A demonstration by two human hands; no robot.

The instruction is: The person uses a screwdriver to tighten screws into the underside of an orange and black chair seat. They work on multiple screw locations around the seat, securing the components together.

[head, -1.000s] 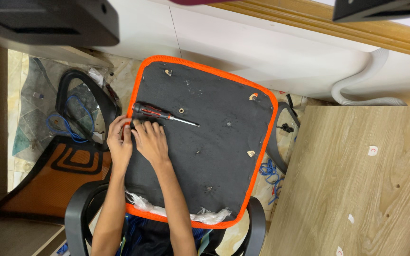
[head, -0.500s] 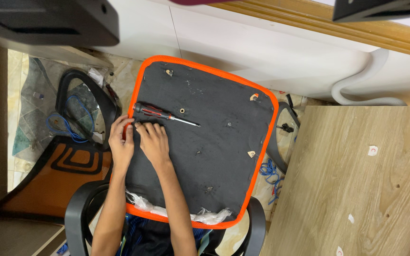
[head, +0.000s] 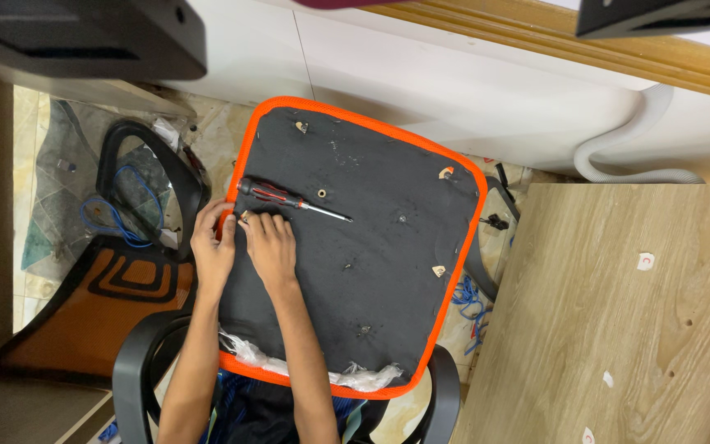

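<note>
Seat panel (head: 371, 271): black underside, orange piping round the rim, lying flat across a black chair frame (head: 137, 370). Small mounting holes and fittings dot the surface. Crumpled clear plastic (head: 355, 376) shows at the near edge.

Left hand (head: 211, 247): at the panel's left edge, fingers curled over the orange piping, thumb side on the black surface. Closed loosely on the rim.

Right hand (head: 271, 245): palm down on the black surface just inside the left edge, touching the left hand, fingers bent with the tips pressed to the panel. Whether anything is pinched under the fingertips cannot be told.

Screwdriver (head: 289, 198): red and black handle, slim metal shaft, lying on the panel near its far left corner, handle toward the left edge, tip pointing toward the middle. Just beyond the fingertips of both hands, held by neither.

Washer (head: 321, 194): small pale ring, just beside the screwdriver shaft on its far side.

Surroundings: black armrest loop (head: 154, 177) and blue cable (head: 112, 218) on the floor to the left; wooden tabletop (head: 618, 329) to the right; grey corrugated hose (head: 634, 156) against the white wall.
</note>
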